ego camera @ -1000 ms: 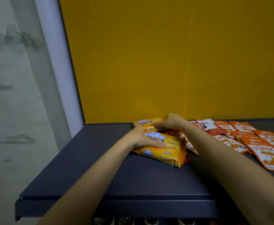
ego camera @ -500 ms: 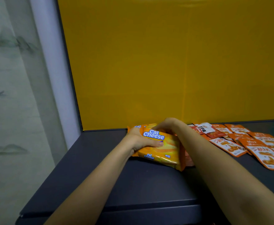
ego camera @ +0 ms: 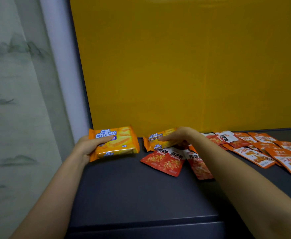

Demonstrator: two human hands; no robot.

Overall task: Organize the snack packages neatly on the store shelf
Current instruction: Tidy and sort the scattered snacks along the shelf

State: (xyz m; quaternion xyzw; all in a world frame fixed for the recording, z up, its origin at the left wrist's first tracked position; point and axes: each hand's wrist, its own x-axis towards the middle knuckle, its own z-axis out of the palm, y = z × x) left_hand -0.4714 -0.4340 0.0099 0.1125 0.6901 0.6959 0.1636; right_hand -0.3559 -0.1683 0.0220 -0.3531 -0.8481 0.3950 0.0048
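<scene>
Yellow flat back panel point(ego camera: 184, 66) fills most of the view behind the shelf; dark grey matte store shelf point(ego camera: 141, 195) runs below it, front lip at the bottom of the frame; grey-green wall with a faint ink-landscape print point(ego camera: 12, 100) stands at far left, a pale upright post point(ego camera: 60, 66) between it and the panel. Spread of flat orange-and-white foil snack pouches point(ego camera: 255, 156) lies loose and overlapping on the right part of the shelf, near the back; group of red snack pouches with white tops point(ego camera: 168, 163) lies fanned and overlapping at shelf centre, just in front of the second wafer pack, one partly hidden under the right forearm. Orange Cal Cheese wafer pack point(ego camera: 117, 144) sits at the back-left of the shelf, tipped up with its printed face toward the camera; cannot tell whether its lower edge touches the shelf. Second orange Cal Cheese wafer pack point(ego camera: 156, 141) lies just to its right, apart from it, close to the panel. Left hand point(ego camera: 87, 145) grips the first pack by its left end, thumb across the front, fingers curled behind. Right hand point(ego camera: 177, 136) rests palm down on the second pack, fingers nearly straight along its top; not clasped round it; thumb not visible.
</scene>
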